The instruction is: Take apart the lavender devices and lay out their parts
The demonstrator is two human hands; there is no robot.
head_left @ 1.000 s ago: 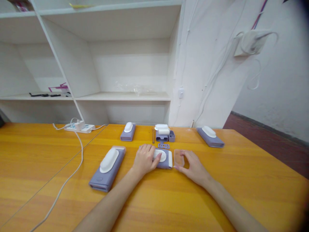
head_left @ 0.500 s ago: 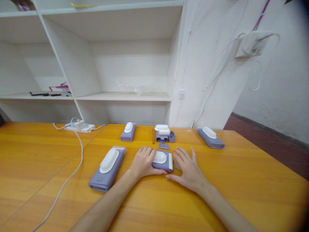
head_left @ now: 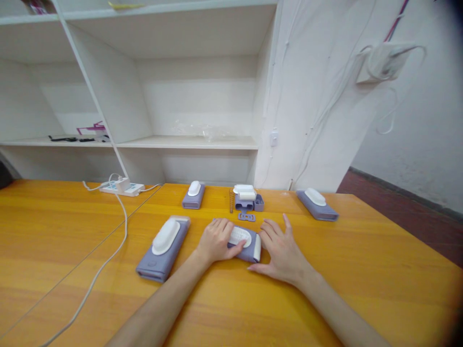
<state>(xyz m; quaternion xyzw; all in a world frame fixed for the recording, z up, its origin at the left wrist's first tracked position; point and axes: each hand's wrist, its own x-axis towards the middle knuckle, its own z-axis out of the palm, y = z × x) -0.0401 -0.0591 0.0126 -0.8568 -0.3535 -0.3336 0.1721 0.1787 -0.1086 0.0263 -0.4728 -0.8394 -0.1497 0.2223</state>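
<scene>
- The oval mark (head_left: 152, 264) on the large device (head_left: 167, 236) to the left was too small to read.
- The middle device (head_left: 249, 236) lay on the table (head_left: 231, 313) under the left hand (head_left: 215, 240), sticking out past its fingers toward the right hand (head_left: 282, 253).
- The left hand was closed over the middle device, gripping it, its thumb across the lower edge of the white oval pad (head_left: 237, 235).
- The right hand was unclenched just beside the white end strip (head_left: 257, 248), thumb and fingers spread apart; whether a fingertip touched the strip could not be told.
- Beyond the hands lay a flat purple piece (head_left: 246, 217), and behind it white parts (head_left: 247, 196), with a small purple box (head_left: 259, 203) to their right and a coil spring (head_left: 231, 201) to their left.
- Two more devices stood farther back, one left (head_left: 193, 196), one right (head_left: 318, 208), both well apart from the hands.
</scene>
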